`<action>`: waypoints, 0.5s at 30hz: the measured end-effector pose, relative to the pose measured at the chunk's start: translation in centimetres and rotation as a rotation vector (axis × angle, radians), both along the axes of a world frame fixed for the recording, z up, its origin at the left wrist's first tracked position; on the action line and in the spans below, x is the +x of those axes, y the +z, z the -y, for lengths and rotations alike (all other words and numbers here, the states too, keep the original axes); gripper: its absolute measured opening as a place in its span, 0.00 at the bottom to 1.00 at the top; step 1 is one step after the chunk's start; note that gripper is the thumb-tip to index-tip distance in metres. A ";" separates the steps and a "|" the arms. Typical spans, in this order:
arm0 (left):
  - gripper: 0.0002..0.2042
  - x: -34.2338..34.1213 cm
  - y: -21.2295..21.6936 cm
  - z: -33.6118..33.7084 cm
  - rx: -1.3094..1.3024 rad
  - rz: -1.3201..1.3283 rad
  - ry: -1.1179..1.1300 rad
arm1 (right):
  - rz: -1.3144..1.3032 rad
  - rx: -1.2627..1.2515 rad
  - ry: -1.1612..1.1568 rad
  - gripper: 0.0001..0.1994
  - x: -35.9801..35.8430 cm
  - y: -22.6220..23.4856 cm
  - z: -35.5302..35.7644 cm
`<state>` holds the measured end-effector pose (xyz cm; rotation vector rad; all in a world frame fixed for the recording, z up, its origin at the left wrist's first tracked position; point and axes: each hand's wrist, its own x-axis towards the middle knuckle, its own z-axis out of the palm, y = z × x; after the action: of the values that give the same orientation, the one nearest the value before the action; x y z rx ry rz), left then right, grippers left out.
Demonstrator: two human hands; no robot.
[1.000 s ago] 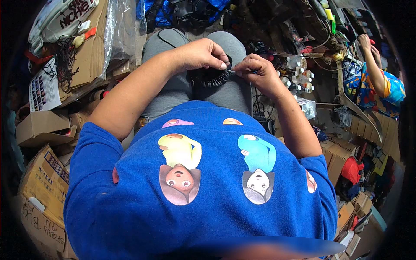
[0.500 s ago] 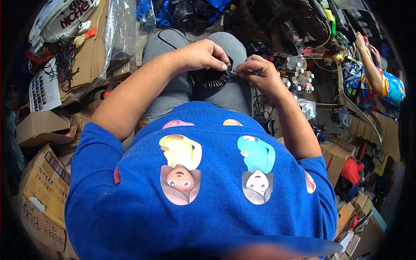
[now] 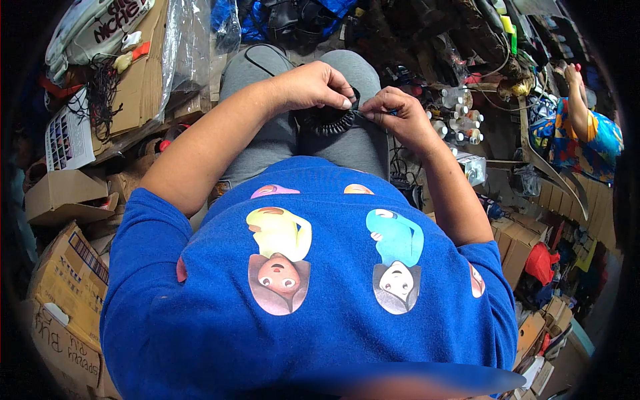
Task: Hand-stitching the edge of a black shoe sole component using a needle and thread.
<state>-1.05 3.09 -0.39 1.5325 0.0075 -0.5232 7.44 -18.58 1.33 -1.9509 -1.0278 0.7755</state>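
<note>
On my lap, over grey trousers, lies a black round ribbed part (image 3: pixel 328 123). My left hand (image 3: pixel 313 85) grips its upper rim with curled fingers. My right hand (image 3: pixel 393 110) pinches the same part at its right edge, fingertips meeting those of the left hand. Most of the black part is hidden under both hands. My blue printed shirt (image 3: pixel 313 280) fills the lower half of the view.
Cardboard boxes (image 3: pixel 63 280) are stacked at my left, with a clear plastic bag (image 3: pixel 190 47) and tangled black wires (image 3: pixel 100 90) above them. Small white bottles (image 3: pixel 460 117) stand at the right. Another person in a colourful top (image 3: pixel 587 137) works at far right. More boxes (image 3: pixel 517 243) lie lower right.
Both hands stay on the black part; the right hand's fingers have shifted slightly toward the left hand. Nothing else has moved.
</note>
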 end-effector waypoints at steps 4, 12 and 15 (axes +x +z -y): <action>0.16 -0.1 -0.3 0.1 0.004 0.006 0.010 | 0.026 -0.011 0.007 0.08 -0.3 0.4 -0.2; 0.16 -0.1 -1.0 0.1 -0.004 0.047 0.001 | 0.127 0.032 -0.015 0.10 -1.8 1.0 -0.4; 0.16 0.0 -0.9 -0.3 -0.016 0.037 -0.088 | 0.215 0.021 -0.030 0.11 -2.2 0.9 0.0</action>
<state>-1.02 3.36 -1.28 1.5319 -0.0930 -0.5632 5.22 -18.57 2.27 -2.0592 -1.1246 0.5440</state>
